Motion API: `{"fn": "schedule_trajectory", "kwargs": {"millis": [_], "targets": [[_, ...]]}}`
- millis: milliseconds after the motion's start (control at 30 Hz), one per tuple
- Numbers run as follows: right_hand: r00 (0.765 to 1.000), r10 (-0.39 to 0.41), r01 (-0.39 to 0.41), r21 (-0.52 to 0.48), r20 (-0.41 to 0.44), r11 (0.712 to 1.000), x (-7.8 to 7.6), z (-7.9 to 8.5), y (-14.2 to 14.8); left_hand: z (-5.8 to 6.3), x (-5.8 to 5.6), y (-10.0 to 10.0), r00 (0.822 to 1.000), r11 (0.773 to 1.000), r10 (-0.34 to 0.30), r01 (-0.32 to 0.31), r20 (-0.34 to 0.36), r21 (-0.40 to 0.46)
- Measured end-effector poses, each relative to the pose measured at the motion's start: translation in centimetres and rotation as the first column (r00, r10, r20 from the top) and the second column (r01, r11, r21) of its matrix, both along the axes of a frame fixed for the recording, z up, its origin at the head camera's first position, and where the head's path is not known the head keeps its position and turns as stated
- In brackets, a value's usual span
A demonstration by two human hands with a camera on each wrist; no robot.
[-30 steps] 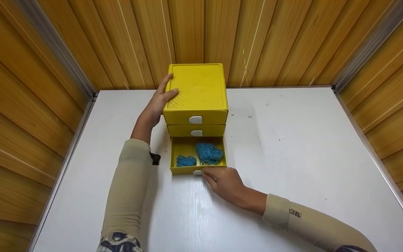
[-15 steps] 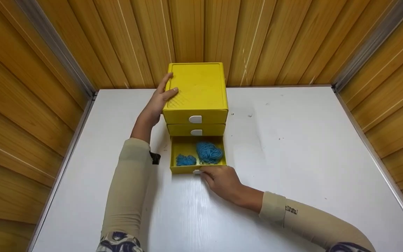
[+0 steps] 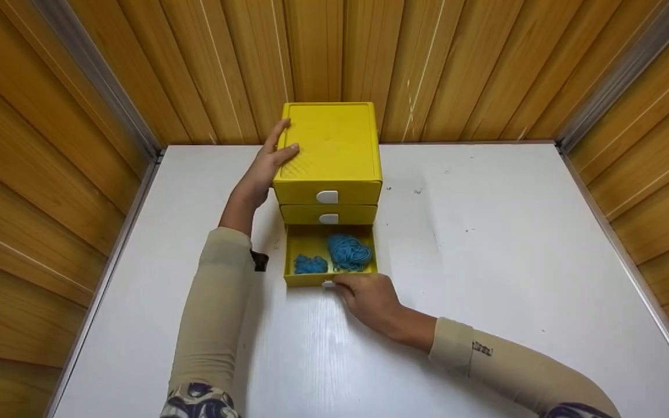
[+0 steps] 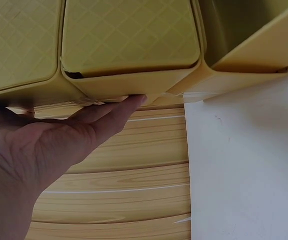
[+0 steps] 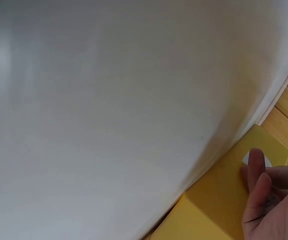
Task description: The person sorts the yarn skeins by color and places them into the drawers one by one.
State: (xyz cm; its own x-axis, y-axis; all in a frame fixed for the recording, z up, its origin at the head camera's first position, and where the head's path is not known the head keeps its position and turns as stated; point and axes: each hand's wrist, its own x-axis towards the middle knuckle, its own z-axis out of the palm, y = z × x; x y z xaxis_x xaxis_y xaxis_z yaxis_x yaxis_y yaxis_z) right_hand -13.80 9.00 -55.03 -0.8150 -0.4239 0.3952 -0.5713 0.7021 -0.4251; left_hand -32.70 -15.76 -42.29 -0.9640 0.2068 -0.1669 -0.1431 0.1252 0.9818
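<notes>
A yellow drawer unit [image 3: 330, 139] stands at the back of the white table in the head view. Its two upper drawers are closed, each with a white pull tab, and the bottom drawer [image 3: 311, 281] is pulled out. Inside that drawer lie a large blue yarn skein [image 3: 349, 253] and a smaller blue yarn bundle [image 3: 310, 265]. My left hand [image 3: 262, 168] lies along the unit's left side, thumb on the top edge, fingers extended. With curled fingers, my right hand [image 3: 374, 299] pinches the bottom drawer's white tab [image 5: 257, 158], partly covering it.
Behind the unit rises a wood-patterned wall [image 3: 317, 52], with similar panels at left and right. The white table [image 3: 485, 249] stretches around the unit on both sides and in front.
My right hand has shifted very slightly left on the tab. The drawer stays pulled out equally far, and my left hand keeps its place. The head view has tilted a little.
</notes>
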Motion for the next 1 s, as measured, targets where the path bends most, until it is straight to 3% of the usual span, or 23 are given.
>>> {"fn": "schedule_trajectory", "kwargs": {"millis": [1000], "targets": [[1.000, -0.013, 0.014, 0.022, -0.013, 1.000, -0.52, 0.53, -0.41, 0.07, -0.19, 0.18, 1.000, 1.000, 0.007, -0.007, 0.020, 0.007]]}}
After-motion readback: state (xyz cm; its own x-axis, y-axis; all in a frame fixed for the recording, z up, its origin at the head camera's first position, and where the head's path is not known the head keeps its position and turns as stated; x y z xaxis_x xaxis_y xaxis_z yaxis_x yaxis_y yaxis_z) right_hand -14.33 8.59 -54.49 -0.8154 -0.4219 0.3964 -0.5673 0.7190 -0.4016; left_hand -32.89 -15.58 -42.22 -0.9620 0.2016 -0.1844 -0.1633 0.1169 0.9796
